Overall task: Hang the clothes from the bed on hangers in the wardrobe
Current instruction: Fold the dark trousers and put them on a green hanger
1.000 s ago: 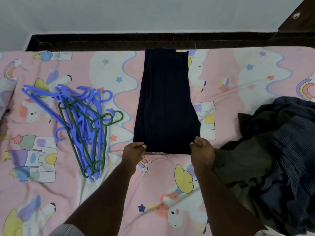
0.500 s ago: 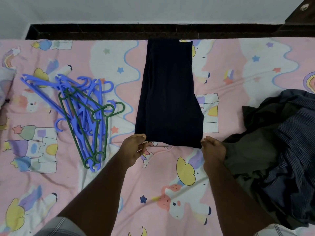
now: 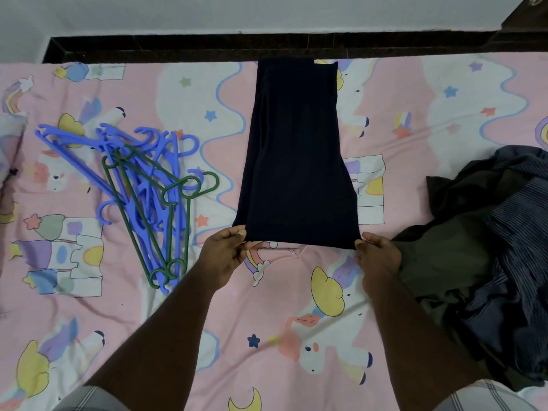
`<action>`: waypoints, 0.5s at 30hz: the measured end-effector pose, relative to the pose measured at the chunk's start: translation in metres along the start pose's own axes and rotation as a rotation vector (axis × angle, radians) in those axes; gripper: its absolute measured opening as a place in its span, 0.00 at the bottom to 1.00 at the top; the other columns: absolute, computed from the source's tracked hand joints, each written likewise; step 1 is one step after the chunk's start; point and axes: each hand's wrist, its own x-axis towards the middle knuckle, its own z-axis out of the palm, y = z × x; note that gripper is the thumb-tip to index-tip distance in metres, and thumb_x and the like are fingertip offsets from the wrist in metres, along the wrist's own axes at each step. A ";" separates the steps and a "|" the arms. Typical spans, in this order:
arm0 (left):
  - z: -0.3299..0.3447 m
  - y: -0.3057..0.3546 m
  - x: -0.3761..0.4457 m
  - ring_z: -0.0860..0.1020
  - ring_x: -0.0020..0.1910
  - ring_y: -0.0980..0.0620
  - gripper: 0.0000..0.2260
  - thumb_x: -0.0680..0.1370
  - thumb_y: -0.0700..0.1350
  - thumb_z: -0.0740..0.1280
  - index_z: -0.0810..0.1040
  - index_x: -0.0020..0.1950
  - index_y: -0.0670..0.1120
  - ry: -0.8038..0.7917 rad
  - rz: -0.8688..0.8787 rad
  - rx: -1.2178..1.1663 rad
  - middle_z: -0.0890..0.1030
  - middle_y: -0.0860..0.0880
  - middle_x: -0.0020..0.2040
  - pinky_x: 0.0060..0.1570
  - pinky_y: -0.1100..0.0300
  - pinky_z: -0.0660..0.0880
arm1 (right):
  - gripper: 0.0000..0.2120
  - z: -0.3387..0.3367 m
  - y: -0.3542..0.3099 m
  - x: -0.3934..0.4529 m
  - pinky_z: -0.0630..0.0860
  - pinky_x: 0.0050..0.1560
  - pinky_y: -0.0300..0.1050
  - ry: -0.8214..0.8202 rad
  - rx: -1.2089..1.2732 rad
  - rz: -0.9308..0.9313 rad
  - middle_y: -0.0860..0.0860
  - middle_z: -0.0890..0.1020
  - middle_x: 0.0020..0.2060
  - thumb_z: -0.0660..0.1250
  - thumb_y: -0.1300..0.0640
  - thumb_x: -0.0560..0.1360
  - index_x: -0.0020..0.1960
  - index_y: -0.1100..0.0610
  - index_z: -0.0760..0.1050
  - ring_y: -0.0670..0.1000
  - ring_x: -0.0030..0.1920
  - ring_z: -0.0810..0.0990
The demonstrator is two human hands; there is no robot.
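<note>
A dark navy garment lies flat and folded lengthwise on the bed, running from the middle of the view toward 12 o'clock, where its far end reaches the dark edge beyond the mattress. The left hand pinches the near left corner of the garment, thumb on top and fingers clamped on the cloth. The right hand grips the near right corner the same way, its fingers closed on the hem. Both forearms reach in from 6 o'clock.

At 9 o'clock from the garment, well apart from it, a loose heap of blue and green plastic hangers rests on the pink unicorn-print sheet. At 3 o'clock a rumpled pile of dark clothes sits just beside the right hand, with a striped piece and an olive piece among them. The wardrobe is only a dark corner at 1 o'clock; I cannot tell more of it.
</note>
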 end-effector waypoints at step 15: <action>-0.005 -0.021 0.004 0.80 0.43 0.51 0.06 0.79 0.40 0.70 0.83 0.56 0.44 0.200 0.044 0.266 0.84 0.47 0.45 0.46 0.60 0.77 | 0.12 -0.004 0.015 -0.011 0.77 0.61 0.50 0.103 -0.490 -0.221 0.55 0.83 0.55 0.69 0.63 0.78 0.61 0.61 0.79 0.58 0.58 0.81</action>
